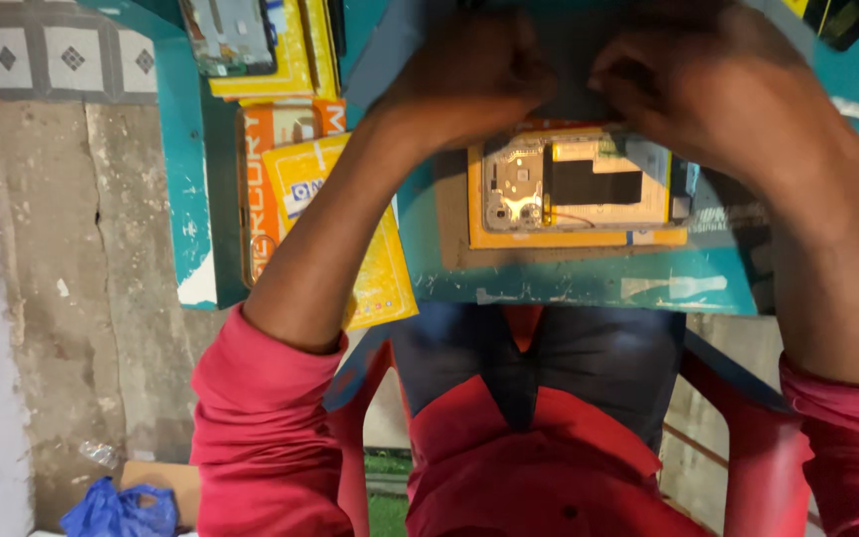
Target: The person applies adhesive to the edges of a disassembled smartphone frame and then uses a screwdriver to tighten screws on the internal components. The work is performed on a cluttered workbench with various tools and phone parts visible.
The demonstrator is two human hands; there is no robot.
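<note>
Opened phone (pixel 577 185): lies back-off on a yellow-orange pad (pixel 549 237), just below both hands
Left hand (pixel 469 80): curled into a fist above the phone's left end; whether it grips anything I cannot tell
Right hand (pixel 693 85): fingers bent at the phone's upper edge, its hold hidden
Teal table (pixel 589 283): under the phone
Yellow boxes (pixel 300 179): left of the phone
</note>
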